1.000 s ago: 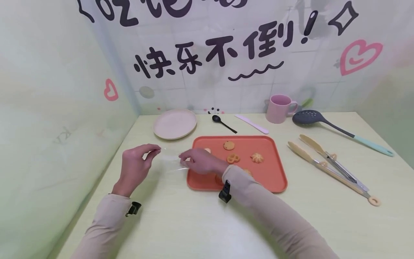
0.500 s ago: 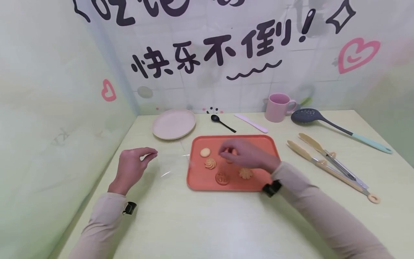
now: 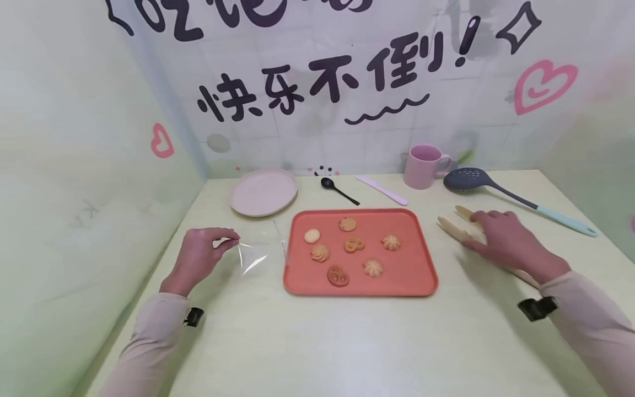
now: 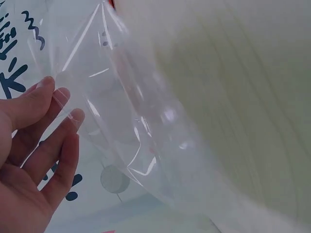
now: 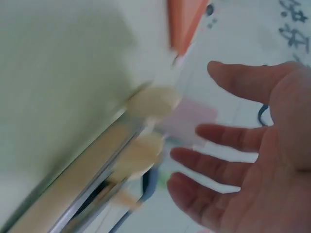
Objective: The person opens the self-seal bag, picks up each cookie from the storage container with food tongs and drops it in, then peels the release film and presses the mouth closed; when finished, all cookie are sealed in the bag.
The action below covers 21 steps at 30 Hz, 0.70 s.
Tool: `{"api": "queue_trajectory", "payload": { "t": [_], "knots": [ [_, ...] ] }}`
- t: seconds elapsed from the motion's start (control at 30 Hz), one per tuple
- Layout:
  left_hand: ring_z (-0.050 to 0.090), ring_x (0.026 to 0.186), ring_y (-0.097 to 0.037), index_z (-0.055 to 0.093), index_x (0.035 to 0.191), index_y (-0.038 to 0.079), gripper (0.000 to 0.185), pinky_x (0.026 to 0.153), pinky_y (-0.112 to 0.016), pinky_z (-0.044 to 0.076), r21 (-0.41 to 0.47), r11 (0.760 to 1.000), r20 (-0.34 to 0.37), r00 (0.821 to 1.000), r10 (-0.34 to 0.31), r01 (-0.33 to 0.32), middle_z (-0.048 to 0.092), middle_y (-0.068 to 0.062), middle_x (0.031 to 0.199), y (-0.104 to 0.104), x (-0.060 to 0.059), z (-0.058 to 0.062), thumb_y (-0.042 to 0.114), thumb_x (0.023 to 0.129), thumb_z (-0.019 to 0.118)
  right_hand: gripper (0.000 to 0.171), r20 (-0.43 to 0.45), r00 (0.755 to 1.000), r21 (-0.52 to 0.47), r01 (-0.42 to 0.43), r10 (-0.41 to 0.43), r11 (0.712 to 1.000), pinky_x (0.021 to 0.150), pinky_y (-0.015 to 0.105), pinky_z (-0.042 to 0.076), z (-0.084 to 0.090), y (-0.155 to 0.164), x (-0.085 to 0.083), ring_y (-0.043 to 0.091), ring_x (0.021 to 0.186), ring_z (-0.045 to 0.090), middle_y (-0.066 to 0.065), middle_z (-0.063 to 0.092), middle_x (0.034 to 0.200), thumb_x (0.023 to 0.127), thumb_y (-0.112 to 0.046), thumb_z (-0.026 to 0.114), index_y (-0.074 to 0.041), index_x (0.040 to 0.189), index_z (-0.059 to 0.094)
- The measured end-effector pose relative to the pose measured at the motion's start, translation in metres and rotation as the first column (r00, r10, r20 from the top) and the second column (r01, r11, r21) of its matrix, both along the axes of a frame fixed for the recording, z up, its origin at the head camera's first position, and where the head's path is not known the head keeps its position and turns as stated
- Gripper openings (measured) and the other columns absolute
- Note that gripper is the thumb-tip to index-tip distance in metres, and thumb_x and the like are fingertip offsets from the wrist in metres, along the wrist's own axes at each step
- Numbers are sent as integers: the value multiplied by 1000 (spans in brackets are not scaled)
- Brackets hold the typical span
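Note:
My left hand [image 3: 225, 241] pinches one edge of a clear plastic bag [image 3: 254, 255], which lies slack on the table just left of the orange tray [image 3: 412, 271]. In the left wrist view the bag [image 4: 136, 126] hangs from the fingertips of that hand [image 4: 58, 97]. Several cookies [image 3: 354, 245] lie spread on the tray. My right hand [image 3: 473, 231] is out to the right of the tray, fingers straight over the beige tongs [image 3: 448, 225]. The right wrist view, blurred, shows the hand [image 5: 199, 131] spread just above the tongs [image 5: 121, 155] without gripping them.
Along the back wall stand a pink plate [image 3: 263, 191], a black spoon [image 3: 337, 188], a pink spatula [image 3: 382, 191], a pink mug [image 3: 424, 165] and a grey slotted spoon [image 3: 496, 186]. Walls close the table's left and back sides.
My right hand let go of the bag, crossed over the tray and now reaches the tongs on the right. The left hand kept its pinch on the bag.

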<state>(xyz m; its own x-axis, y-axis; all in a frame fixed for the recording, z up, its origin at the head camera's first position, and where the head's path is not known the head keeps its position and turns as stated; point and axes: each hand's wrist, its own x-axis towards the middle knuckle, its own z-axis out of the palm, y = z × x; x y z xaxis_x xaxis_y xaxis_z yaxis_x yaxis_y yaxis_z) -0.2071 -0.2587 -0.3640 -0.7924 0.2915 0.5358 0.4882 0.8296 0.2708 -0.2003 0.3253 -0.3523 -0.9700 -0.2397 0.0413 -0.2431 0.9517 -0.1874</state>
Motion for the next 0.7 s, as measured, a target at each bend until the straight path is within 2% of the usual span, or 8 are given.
{"api": "queue_trajectory", "payload": {
  "t": [0.07, 0.17, 0.27, 0.37, 0.5, 0.63, 0.7],
  "knots": [
    [78, 84, -27, 81, 87, 8, 12, 72, -44, 61, 1, 1000, 8, 1000, -2, 2, 80, -8, 86, 0, 0, -1, 3, 77, 84, 67, 38, 996, 45, 81, -83, 996, 80, 67, 48, -5, 18, 3, 61, 105, 49, 41, 58, 118, 91, -36, 70, 14, 130, 48],
    [78, 85, -28, 81, 88, 8, 13, 74, -44, 61, -4, 1000, 11, 1000, -1, 1, 80, -8, 87, -1, -1, -1, 2, 77, 84, 75, 94, 985, 46, 144, -148, 989, 71, 62, 51, -12, 36, 5, 60, 98, 53, 43, 57, 113, 92, -42, 66, 18, 129, 43],
    [78, 85, -28, 80, 88, 7, 13, 74, -45, 61, -10, 1000, 5, 1000, 1, -1, 80, -8, 87, -3, -1, -1, 2, 76, 84, 81, 154, 973, 25, 172, -174, 985, 63, 53, 53, -17, 45, 6, 49, 85, 60, 41, 59, 107, 93, -49, 64, 21, 128, 41],
    [77, 85, -28, 80, 87, 8, 14, 74, -44, 61, -8, 1000, 1, 1000, 0, 0, 80, -8, 87, -6, -2, 0, 1, 76, 84, 82, 188, 964, 14, 187, -187, 982, 57, 43, 50, -20, 49, 7, 36, 75, 60, 35, 63, 98, 93, -52, 63, 20, 125, 44],
    [77, 86, -28, 80, 87, 8, 15, 74, -44, 61, 0, 1000, 2, 1000, -9, 9, 80, -8, 87, -9, -2, 0, 0, 75, 84, 77, 159, 969, -11, 192, -188, 981, 54, 35, 44, -24, 50, 6, 30, 71, 56, 29, 64, 90, 91, -49, 67, 19, 120, 48],
    [77, 86, -29, 80, 86, 7, 15, 74, -44, 61, 6, 1000, 8, 1000, -16, 16, 80, -8, 86, -12, -2, 0, -1, 74, 84, 74, 76, 981, -83, 182, -176, 980, 58, 38, 46, -26, 48, 6, 34, 75, 59, 31, 64, 93, 90, -44, 71, 19, 122, 49],
    [77, 85, -29, 80, 86, 7, 14, 73, -44, 61, 1, 1000, 12, 1000, -20, 20, 80, -8, 86, -13, -2, 0, -1, 74, 84, 72, 25, 985, -138, 172, -170, 975, 59, 36, 45, -26, 46, 6, 32, 76, 59, 29, 64, 92, 89, -43, 73, 17, 123, 51]
  ]
}}
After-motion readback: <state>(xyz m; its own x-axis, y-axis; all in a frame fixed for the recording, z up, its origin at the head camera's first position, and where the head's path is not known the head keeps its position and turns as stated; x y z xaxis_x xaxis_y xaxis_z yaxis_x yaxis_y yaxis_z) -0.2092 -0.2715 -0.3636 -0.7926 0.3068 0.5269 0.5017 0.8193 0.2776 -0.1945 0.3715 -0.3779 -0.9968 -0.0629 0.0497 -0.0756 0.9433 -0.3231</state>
